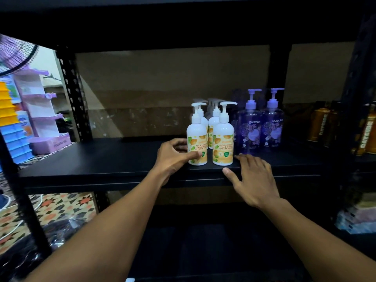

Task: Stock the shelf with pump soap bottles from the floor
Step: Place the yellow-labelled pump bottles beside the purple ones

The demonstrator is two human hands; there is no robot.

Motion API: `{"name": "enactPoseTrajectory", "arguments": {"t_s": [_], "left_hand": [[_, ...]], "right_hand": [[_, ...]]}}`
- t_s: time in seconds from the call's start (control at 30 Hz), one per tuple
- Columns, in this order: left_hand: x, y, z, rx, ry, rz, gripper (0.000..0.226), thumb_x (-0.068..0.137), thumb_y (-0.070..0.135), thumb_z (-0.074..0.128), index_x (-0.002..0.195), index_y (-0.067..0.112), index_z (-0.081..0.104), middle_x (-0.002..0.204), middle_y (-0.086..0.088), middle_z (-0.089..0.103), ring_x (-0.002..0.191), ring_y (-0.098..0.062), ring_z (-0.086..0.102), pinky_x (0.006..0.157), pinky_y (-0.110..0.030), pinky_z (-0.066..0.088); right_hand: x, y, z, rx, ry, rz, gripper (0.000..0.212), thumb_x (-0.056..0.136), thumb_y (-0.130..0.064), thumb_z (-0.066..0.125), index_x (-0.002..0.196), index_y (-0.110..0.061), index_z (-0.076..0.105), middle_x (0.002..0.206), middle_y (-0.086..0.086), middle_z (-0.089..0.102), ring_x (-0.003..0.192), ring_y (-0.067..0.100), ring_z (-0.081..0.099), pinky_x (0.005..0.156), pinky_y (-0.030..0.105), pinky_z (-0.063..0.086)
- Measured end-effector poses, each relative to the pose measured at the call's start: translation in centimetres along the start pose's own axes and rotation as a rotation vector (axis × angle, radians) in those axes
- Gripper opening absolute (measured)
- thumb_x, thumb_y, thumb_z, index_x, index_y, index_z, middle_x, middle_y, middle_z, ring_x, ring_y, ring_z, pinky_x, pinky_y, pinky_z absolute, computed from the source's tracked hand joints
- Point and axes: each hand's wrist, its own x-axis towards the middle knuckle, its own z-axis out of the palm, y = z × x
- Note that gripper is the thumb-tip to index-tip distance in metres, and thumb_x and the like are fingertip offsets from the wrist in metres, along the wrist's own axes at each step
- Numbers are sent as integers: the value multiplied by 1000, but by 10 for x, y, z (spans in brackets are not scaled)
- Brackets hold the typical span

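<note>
Your left hand (175, 157): thumb laid across the lower label, fingers curled round the far left side. You grip the left front white bottle (197, 139) low on its body. The bottle stands upright on the shelf board (101, 159), close to the front edge and right of the board's middle.

Your right hand (252, 180): fingers straight and spread, palm down, holding nothing. Thumb tip sits on the board's front edge. Index tip lies just beside the base of the right front white bottle (223, 143); contact cannot be judged.

The two front white bottles stand side by side with a narrow gap, pump spouts pointing right. More white pump bottles (213, 121) stand directly behind them, partly hidden.

Just right of the white group, two purple pump bottles (250, 129) stand upright, set a little further back from the front edge. Near the right end of the shelving, amber bottles (318, 123) stand in shadow.

Past the board's left end: a purple and white display stand (38, 102), stacked blue and yellow bins (12, 129), a fan (16, 53) at the upper corner. Patterned floor tiles (67, 206) show below the board.
</note>
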Motion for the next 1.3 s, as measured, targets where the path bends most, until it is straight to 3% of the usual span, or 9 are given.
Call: {"name": "enactPoseTrajectory", "arguments": {"t_s": [0.23, 0.47, 0.6, 0.8, 0.9, 1.0, 1.13, 1.3], "left_hand": [[3, -3, 5, 9, -44, 2, 63, 69, 31, 97, 124, 23, 68, 112, 10, 73, 97, 4, 66, 74, -15, 49], [6, -5, 9, 23, -62, -1, 63, 74, 26, 94, 131, 20, 66, 111, 9, 70, 89, 10, 61, 70, -12, 45], [4, -3, 8, 38, -27, 16, 73, 68, 39, 96, 132, 25, 64, 117, 13, 69, 103, -1, 64, 84, -20, 48], [3, -1, 8, 8, -48, -21, 53, 74, 28, 94, 119, 23, 69, 100, 14, 71, 86, 8, 64, 59, -4, 47], [3, 0, 7, 9, -42, -24, 56, 73, 28, 95, 123, 20, 71, 104, 11, 74, 88, 8, 66, 57, -3, 47], [2, 0, 7, 7, -61, -25, 57, 74, 29, 94, 125, 21, 70, 113, 7, 74, 91, 7, 66, 61, -5, 48], [2, 0, 8, 19, -56, -6, 58, 72, 34, 95, 123, 23, 69, 108, 13, 71, 94, 7, 64, 70, -11, 46], [3, 1, 10, 21, -56, -3, 57, 74, 31, 94, 124, 21, 69, 105, 13, 70, 91, 7, 63, 67, -9, 45]], "right_hand": [[-1, -1, 0, -20, 17, -3, 78, 97, -73, 22, 152, -20, 41, 155, 2, 44, 142, 20, 38, 119, 39, 22], [-1, -2, -2, -8, 19, 5, 78, 98, -73, 21, 153, -21, 39, 157, 1, 42, 144, 19, 36, 120, 39, 21], [-1, -2, -2, 1, 15, 5, 78, 98, -73, 21, 154, -21, 38, 158, 1, 41, 145, 19, 35, 120, 40, 21], [-2, -2, -2, 10, 35, -4, 79, 97, -73, 20, 154, -21, 37, 158, 1, 40, 145, 19, 35, 121, 39, 21], [-1, -1, -2, 47, 28, -5, 84, 94, -77, 21, 155, -21, 36, 158, 1, 40, 145, 19, 35, 121, 39, 21], [0, -2, -7, 267, 55, 56, 86, 91, -79, 35, 154, -20, 36, 152, 2, 49, 140, 22, 42, 119, 42, 26], [2, -11, -19, 662, 183, 152, 75, 88, -65, 63, 148, -27, 37, 137, -2, 60, 125, 18, 56, 108, 41, 44], [17, -30, -18, 673, 180, 183, 72, 86, -51, 75, 145, -25, 43, 127, -4, 66, 115, 16, 63, 100, 40, 53]]}}
